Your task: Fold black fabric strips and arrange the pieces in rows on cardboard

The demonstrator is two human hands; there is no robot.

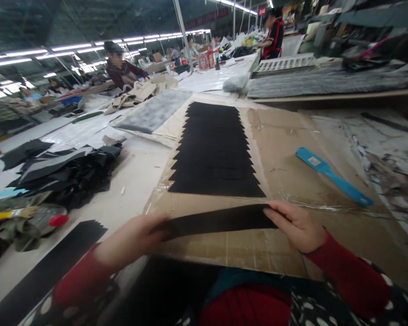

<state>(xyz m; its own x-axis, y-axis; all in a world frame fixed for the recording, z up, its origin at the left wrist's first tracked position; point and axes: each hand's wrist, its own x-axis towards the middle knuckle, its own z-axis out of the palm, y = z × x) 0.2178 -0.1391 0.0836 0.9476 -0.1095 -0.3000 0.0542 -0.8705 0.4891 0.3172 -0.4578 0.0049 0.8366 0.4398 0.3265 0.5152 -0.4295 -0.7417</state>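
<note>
A long black strip (221, 221) is stretched between my two hands, just above the near part of a brown cardboard sheet (282, 167). My left hand (139, 235), slightly blurred, is closed on the strip's left end. The right end is pinched between the thumb and fingers of my right hand (297, 224). Beyond the strip, several black strips (217, 149) lie overlapped in a column on the cardboard, their pointed ends forming jagged sides. Another stack of black strips (51, 267) lies at the lower left, partly behind my left forearm.
A blue-handled tool (335, 176) lies on the cardboard at the right. Black scraps (71, 172), a yellow-handled brush (12, 213) and a bottle with a red cap (58, 220) are at the left. Two people (122, 68) (274, 36) stand farther back.
</note>
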